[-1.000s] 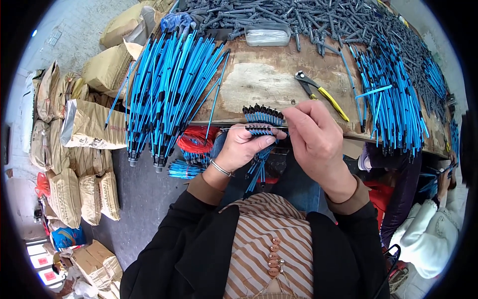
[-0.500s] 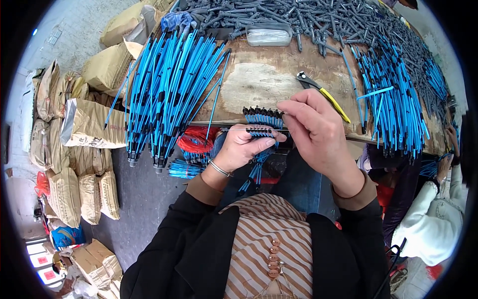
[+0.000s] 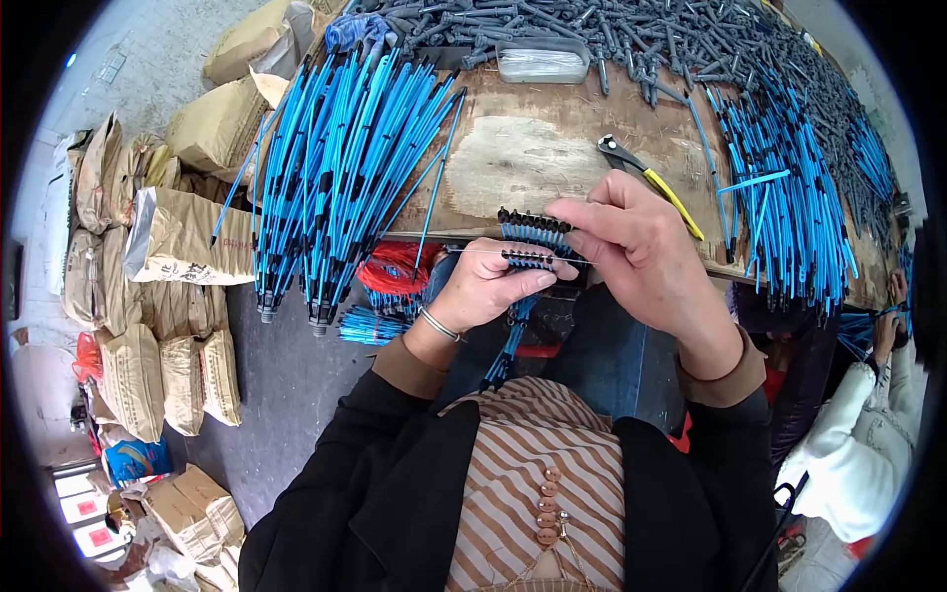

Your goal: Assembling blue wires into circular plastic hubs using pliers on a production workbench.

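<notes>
While the left hand (image 3: 488,286) curls shut around a small fan of blue ribs (image 3: 528,247), the right hand (image 3: 641,257) pinches its thumb and forefinger closed at the black tips, seemingly on a thin wire (image 3: 473,252) that runs across them. Doing this step well probably means the left hand keeps the ribs level and evenly spaced, so that the wire meets each tip in line, and the right hand works with small, steady movements close to the tips rather than pulling hard. The bundle sits just in front of the person's chest, at the near edge of the tabletop (image 3: 533,158). Its ribs are slim and bright blue, capped with black ends packed side by side in two short rows; the lower lengths hang down past the left hand toward the lap. Farther out on the tabletop lie yellow-handled pliers (image 3: 646,178), just beyond the right hand. Large sheaves of long blue rods (image 3: 335,168) spread to the left and right, and a heap of grey parts (image 3: 641,39) fills the far edge.
</notes>
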A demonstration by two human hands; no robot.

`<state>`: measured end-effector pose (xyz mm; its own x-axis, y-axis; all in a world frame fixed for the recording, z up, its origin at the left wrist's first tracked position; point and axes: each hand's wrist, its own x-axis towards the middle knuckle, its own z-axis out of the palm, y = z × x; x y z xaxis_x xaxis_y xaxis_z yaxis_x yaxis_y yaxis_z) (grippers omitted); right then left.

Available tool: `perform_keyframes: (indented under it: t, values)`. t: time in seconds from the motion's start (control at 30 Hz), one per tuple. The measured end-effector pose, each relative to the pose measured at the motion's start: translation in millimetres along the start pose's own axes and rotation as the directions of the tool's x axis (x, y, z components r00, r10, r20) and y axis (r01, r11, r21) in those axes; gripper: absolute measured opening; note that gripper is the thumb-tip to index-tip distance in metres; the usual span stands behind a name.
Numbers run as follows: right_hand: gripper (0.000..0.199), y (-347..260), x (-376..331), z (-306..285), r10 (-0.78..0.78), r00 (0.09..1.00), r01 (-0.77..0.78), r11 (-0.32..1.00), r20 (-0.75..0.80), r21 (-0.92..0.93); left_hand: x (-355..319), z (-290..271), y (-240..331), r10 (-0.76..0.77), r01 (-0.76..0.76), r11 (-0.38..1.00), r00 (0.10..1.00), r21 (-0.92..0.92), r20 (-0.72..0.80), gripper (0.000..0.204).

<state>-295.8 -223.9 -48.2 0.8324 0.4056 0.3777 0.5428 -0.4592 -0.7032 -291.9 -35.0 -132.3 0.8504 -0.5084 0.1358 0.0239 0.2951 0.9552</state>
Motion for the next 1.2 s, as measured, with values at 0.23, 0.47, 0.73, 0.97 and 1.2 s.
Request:
perform_keyframes:
  t: [0.23, 0.47, 0.73, 0.97, 1.2]
  values:
    - [0.022, -8, 14, 2, -0.14, 0.99, 0.138, 0.984, -0.01, -0.113, 0, -2, 7, 0.055, -0.061, 0.988, 0.998, 0.141, 0.044, 0.018]
    - [0.011, -11, 17, 5, -0.254, 0.966, 0.228, 0.92, -0.043, -0.318, 1, -5, 5, 0.057, -0.063, 0.984, 0.998, 0.169, 0.04, 0.019]
    - [0.026, -6, 11, 11, -0.142, 0.989, 0.136, 0.981, -0.034, -0.139, 0, -2, 5, 0.038, -0.041, 0.989, 0.999, 0.145, 0.023, 0.02]
    - [0.024, 6, 8, 15, -0.027, 0.999, 0.029, 0.99, -0.018, 0.14, 0, 3, -1, 0.043, -0.044, 0.992, 0.999, 0.121, 0.009, 0.02]
    - [0.024, 6, 11, 15, -0.136, 0.99, 0.137, 0.99, -0.029, 0.035, -2, 1, -13, 0.072, -0.071, 0.987, 0.997, 0.145, 0.001, 0.018]
